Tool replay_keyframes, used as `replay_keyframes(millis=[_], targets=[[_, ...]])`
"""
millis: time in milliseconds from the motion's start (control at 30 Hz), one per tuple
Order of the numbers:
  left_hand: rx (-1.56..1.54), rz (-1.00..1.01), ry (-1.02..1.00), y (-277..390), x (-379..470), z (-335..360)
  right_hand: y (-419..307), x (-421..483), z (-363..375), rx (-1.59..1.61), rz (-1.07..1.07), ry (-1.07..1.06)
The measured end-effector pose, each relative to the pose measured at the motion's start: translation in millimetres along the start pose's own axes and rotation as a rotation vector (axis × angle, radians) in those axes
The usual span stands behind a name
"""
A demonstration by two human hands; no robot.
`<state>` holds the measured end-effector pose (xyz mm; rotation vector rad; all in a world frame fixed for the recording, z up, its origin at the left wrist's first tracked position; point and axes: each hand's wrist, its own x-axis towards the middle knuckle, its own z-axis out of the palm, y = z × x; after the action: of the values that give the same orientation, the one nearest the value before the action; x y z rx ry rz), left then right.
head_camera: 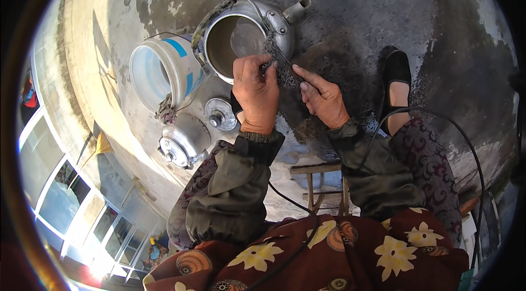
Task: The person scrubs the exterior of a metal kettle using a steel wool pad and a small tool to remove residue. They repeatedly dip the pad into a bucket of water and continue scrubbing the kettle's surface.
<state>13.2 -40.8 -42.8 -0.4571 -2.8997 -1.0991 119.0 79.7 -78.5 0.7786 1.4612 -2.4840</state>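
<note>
A metal kettle (283,24) stands on the ground without its lid, its spout pointing to the upper right. Its mouth faces up, and the wrapped handle (213,13) leans towards the left. At the near rim, my left hand (257,89) pinches a frayed grey clump (270,45) that looks like steel wool. My right hand (324,98) grips a thin dark rod-like tool (284,57), whose tip reaches the clump. Grey bits (289,77) are scattered on the ground between the hands. What lies inside my left fingers is hidden.
Left of the kettle, a white plastic bucket (187,69) has a rag (166,110) at its rim. A metal lid (221,114) and a lidded metal pot (193,128) lie nearer me. A black cable (460,128) loops over my right leg. A broom (102,143) is farther left.
</note>
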Motion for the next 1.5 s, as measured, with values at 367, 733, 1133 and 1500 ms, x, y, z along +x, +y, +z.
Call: replay_keyframes(millis=[367,733,1133,1500], targets=[[0.007,-0.004,-0.038,4.3,17.0,16.9,-17.4,13.1,-9.8,-0.05,0.146,0.054],[0.078,-0.032,-0.033,15.7,15.2,13.7,-14.1,40.3,4.5,-0.383,-0.339,0.103],[0.05,0.062,-0.017,22.4,44.0,30.0,-49.6,78.1,-31.8,-0.745,-0.338,-0.028],[0.136,0.164,-0.055,29.1,72.4,34.3,-60.0,101.4,-41.0,-0.994,-0.615,0.057]])
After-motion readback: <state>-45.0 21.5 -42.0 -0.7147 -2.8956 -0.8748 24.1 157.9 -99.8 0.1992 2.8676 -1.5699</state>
